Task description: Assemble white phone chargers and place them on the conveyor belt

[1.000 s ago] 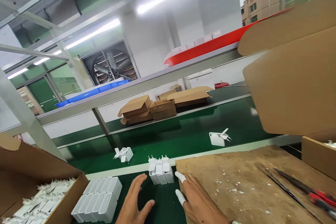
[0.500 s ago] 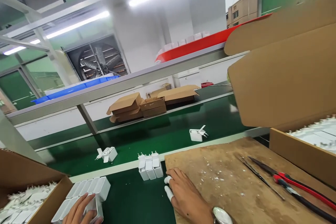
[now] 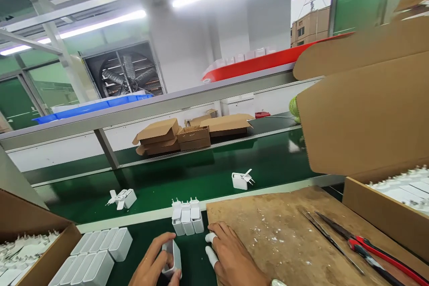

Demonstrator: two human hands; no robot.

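My left hand (image 3: 154, 261) is closed around a white plastic housing (image 3: 176, 257), an open hollow case held over the dark green surface. To its left stand two rows of similar white housings (image 3: 97, 268). Just beyond sits a small group of white housings with plug parts (image 3: 187, 219), pins pointing up. My right hand (image 3: 231, 254) lies at the left edge of a worn brown board (image 3: 284, 228), palm down with its fingers stretched out. White covers sit on two of its fingertips. I see nothing held in it.
Tweezers (image 3: 331, 241) and red-and-black pliers (image 3: 358, 243) lie on the board. Cardboard boxes of white plug parts stand at left (image 3: 63, 250) and right (image 3: 385, 201). Beyond, a green belt (image 3: 201, 178) carries single white pieces (image 3: 240, 180). Above it runs a shelf with red (image 3: 254, 65) and blue trays (image 3: 97, 106).
My left hand has taken a white housing from the near row and carried it right. My right hand has barely moved. The view has shifted slightly.
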